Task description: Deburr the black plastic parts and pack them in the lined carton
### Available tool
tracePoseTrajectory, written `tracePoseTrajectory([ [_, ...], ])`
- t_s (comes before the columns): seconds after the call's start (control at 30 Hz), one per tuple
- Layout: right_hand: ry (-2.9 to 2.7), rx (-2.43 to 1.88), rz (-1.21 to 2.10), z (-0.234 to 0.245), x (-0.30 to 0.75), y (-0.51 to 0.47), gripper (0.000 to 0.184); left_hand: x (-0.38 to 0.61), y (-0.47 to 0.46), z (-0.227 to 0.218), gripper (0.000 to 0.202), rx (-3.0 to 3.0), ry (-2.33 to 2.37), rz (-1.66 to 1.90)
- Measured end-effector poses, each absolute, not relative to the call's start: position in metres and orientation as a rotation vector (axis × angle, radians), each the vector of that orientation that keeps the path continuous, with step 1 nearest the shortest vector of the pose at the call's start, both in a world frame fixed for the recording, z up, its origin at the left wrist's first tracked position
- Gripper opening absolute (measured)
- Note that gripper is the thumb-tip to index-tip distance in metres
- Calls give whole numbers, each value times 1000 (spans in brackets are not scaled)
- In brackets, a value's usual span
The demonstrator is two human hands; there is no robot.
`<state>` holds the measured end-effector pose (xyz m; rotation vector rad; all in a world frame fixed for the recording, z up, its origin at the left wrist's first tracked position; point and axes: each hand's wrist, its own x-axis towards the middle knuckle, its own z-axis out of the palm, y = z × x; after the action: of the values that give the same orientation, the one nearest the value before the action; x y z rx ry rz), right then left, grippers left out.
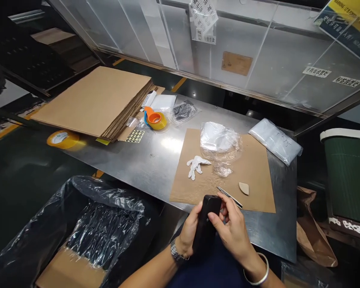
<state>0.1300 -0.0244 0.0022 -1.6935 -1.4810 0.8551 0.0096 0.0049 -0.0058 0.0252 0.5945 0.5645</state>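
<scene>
A black oblong plastic part [206, 224] stands upright between both hands, just in front of the metal table [156, 160]. My left hand [188, 232] wraps round its lower left side. My right hand [232, 228] pinches its top right edge with thumb and fingers closed. Just beyond my right fingers a thin metal blade [229, 196] lies on a brown paper sheet [258, 176]. On that sheet also rest a small white glove [196, 166], a beige wedge [244, 188] and crumpled clear bags [219, 140].
A stack of flat cardboard [93, 100] fills the table's left end, with a tape dispenser [154, 119], a sticker sheet [135, 136] and a yellow tape roll [62, 138] near it. A lined box of black parts [102, 228] stands lower left. A green bin [348, 172] is at right.
</scene>
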Motion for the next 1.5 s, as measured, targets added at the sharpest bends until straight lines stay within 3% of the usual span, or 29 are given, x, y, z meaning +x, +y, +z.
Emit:
tracePoseTrajectory([
  [0.23, -1167, -1716, 1024, 12, 132, -31, 24, 11, -8, -19, 71, 172, 588, 416],
  [0.4, -1195, -1739, 998, 11, 143, -29, 29, 12, -7, -20, 76, 161, 565, 315],
  [0.57, -1295, -2030, 542, -58, 201, -4, 38, 11, -3, -19, 78, 121, 556, 250],
  [0.7, -1330, -2166, 494, -126, 246, 8, 37, 8, -8, -19, 80, 115, 568, 231],
  [0.83, -1416, -2144, 524, -155, 262, 5, 36, 4, -14, -18, 77, 126, 570, 295],
  [0.93, -1476, -2052, 539, -135, 254, 0, 39, 3, -16, -17, 74, 132, 586, 365],
  [1.03, -1569, -1892, 590, -81, 227, -11, 43, 4, -18, -15, 73, 129, 632, 414],
  [1.23, -2143, -1172, 672, 21, 173, -30, 55, 8, -26, -13, 64, 162, 762, 418],
  [1.5, -2273, -1121, 724, 24, 185, -33, 57, 7, -27, -10, 67, 144, 750, 319],
])
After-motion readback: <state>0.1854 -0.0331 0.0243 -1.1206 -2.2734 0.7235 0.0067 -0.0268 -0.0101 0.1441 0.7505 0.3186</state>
